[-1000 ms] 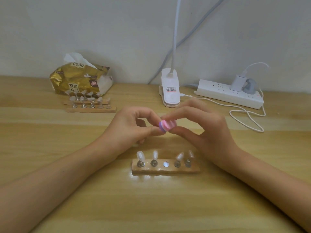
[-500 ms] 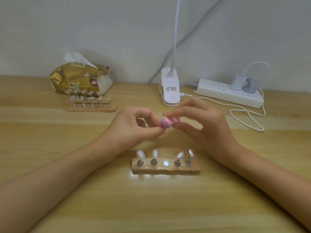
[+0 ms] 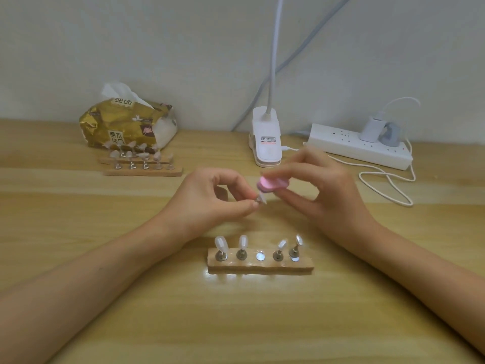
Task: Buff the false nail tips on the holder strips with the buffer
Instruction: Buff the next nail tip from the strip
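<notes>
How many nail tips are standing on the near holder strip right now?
4. Far-left tip, second tip, fourth tip and far-right tip stand on the near holder strip; its middle disc is bare. A loose tip is pinched in the left hand, the buffer in the right hand.

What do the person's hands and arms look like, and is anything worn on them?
Both are bare. The left hand and right hand show no glove, ring or bracelet. Neither the left forearm nor the right forearm has a sleeve or watch in view.
</notes>
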The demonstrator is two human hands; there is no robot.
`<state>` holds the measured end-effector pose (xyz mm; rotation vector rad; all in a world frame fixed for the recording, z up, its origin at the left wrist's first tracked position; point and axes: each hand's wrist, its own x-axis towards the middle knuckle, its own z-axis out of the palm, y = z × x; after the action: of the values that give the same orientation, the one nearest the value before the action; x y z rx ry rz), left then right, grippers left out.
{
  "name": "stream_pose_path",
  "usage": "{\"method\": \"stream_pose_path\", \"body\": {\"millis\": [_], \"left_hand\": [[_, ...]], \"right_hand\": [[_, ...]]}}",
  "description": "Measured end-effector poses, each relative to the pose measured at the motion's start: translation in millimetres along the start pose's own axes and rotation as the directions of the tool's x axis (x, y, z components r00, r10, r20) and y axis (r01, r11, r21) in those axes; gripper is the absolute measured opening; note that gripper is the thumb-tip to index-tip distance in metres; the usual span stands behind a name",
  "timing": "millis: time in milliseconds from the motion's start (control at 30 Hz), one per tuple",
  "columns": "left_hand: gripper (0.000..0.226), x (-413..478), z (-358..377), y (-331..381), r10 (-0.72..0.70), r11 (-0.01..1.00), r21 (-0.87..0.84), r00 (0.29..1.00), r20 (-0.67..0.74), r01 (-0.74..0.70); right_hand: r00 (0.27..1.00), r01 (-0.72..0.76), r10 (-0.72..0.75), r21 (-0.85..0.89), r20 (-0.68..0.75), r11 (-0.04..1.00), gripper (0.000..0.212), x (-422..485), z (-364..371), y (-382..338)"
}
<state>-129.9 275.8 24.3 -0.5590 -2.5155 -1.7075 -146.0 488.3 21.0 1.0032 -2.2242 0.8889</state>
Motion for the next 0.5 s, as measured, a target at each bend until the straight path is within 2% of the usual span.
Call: {"method": "stream_pose_path", "body": {"millis": [67,167,300,400,433,500], "left_hand": [[0.013,-0.1,0.3,0.3,0.002,1.0,-0.005,1.0,0.003,-0.002],[0.015,-0.6,-0.6,0.1,0.002,1.0,-0.002,1.0,0.004,-0.002],[0.011,-0.6,-2.0,1.2,0.004,1.0,-0.03,0.999,0.038,-0.002],[0.012,-0.6,-1.7,0.5,0.006,0.999,-0.041,1.0,0.015,-0.005],[0.013,-0.4,-1.7,0.0,0.007,0.999,-0.04,1.0,0.008,-0.007],[0.012,-0.3,-1.9,-0.4,0.012,0.999,-0.04,1.0,0.008,-0.012]], "right_hand": [[0.999,-0.015,0.016,0.017,-0.052,1.0,0.02,0.6,-2.9,-0.1],[0.996,0.079,-0.08,0.05,0.027,0.996,0.017,-2.1,4.0,-6.1],[0.998,-0.055,0.055,0.103,-0.002,0.993,0.016,0.5,-5.3,-0.8],[0.998,0.048,-0.054,0.126,0.044,0.991,0.019,-2.6,0.8,-8.7],[0.996,0.045,-0.053,0.119,0.07,0.992,0.018,-2.7,2.2,-7.9],[0.997,-0.048,0.042,0.111,0.057,0.993,0.016,0.0,-3.0,-2.1]]}}
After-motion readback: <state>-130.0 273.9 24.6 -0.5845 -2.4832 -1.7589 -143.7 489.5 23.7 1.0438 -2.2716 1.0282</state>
